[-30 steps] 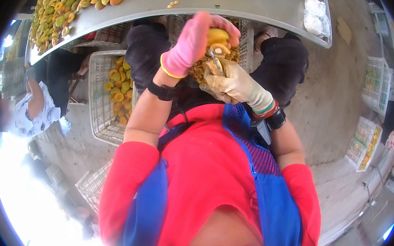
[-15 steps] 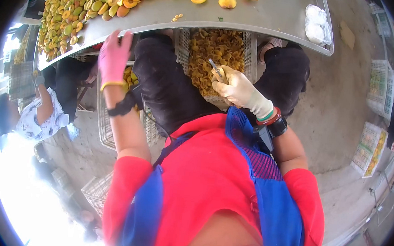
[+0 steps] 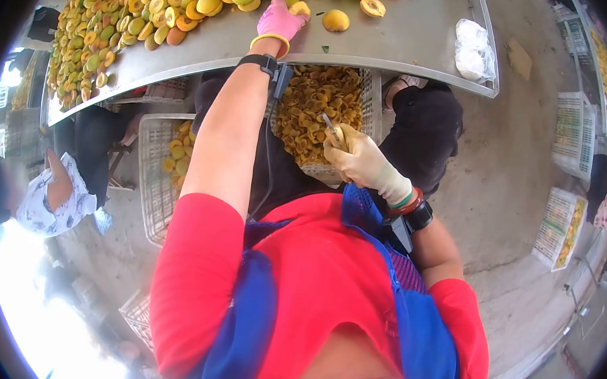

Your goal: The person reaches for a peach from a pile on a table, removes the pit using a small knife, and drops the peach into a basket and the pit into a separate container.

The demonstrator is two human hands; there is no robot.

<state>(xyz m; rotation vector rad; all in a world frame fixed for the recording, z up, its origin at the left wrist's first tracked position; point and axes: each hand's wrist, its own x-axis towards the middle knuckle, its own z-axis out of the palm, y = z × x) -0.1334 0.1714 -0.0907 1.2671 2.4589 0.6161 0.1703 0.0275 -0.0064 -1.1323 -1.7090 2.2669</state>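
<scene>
Reached with left hand (image 3: 280, 21) to fruit halves (image 3: 207, 4) on the desk (image 3: 414, 50), too obscured to tell if closed on one; curled right hand (image 3: 366, 159) around a small tool (image 3: 333, 129) in front of the desk. Risked knocking halves off the desk through hasty grabbing, or nicking left hand through bringing fruit carelessly to the tool. Since the earlier frame, moved left hand onto the desk from its front-left side.

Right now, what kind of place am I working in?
Probably a fruit-processing shed: a metal table bears heaps of cut fruit, a crate beneath holds more pieces, and other crates stand on the bare floor.
</scene>
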